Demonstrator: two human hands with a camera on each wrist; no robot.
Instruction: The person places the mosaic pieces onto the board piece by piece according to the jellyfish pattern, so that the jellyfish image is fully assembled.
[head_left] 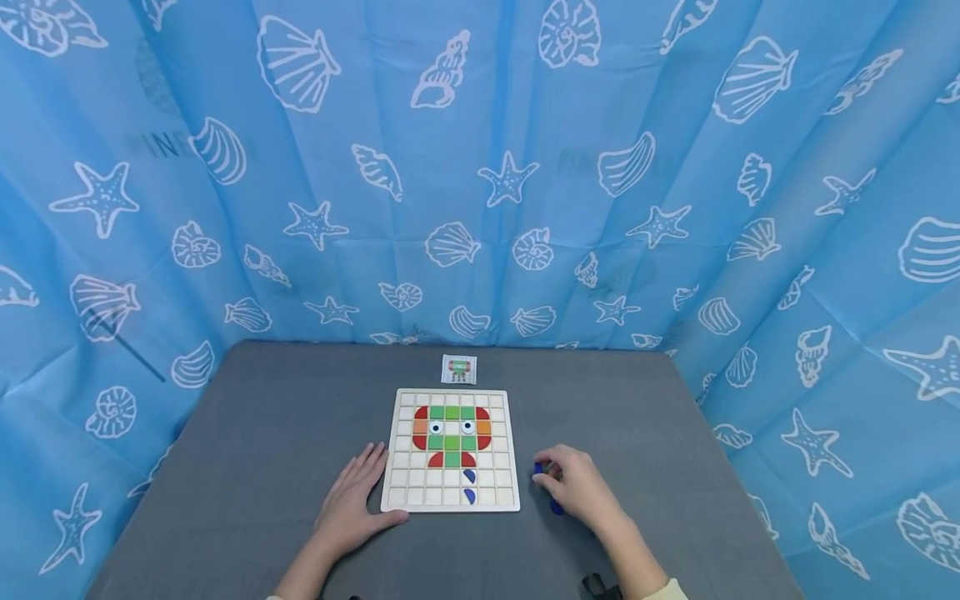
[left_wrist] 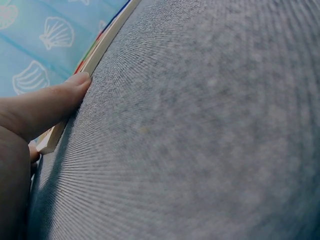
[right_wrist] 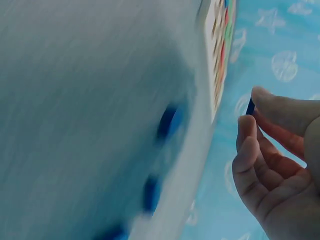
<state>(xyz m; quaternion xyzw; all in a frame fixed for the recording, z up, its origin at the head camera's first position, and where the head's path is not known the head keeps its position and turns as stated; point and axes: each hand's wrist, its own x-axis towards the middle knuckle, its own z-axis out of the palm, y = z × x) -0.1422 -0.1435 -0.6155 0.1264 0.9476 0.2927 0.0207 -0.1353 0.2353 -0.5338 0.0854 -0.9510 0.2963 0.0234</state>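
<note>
A square wooden grid board (head_left: 450,505) holds red, green and orange tiles, two eye tiles and two blue half-round tiles (head_left: 469,496) near its front edge. My left hand (head_left: 351,508) lies at the board's left front corner, fingers straight along the left side and thumb on the front edge. To the right of the board, my right hand (head_left: 577,483) pinches a small blue tile (right_wrist: 251,106) between thumb and fingertip, raised over the table. More blue tiles (right_wrist: 170,121) lie on the table beneath that hand, blurred in the right wrist view.
A small printed card (head_left: 459,369) with a similar coloured figure lies behind the board. Grey cloth covers the table (head_left: 285,417). A blue curtain (head_left: 480,208) with white shells and starfish hangs around it. A black object (head_left: 600,586) sits beside the right forearm.
</note>
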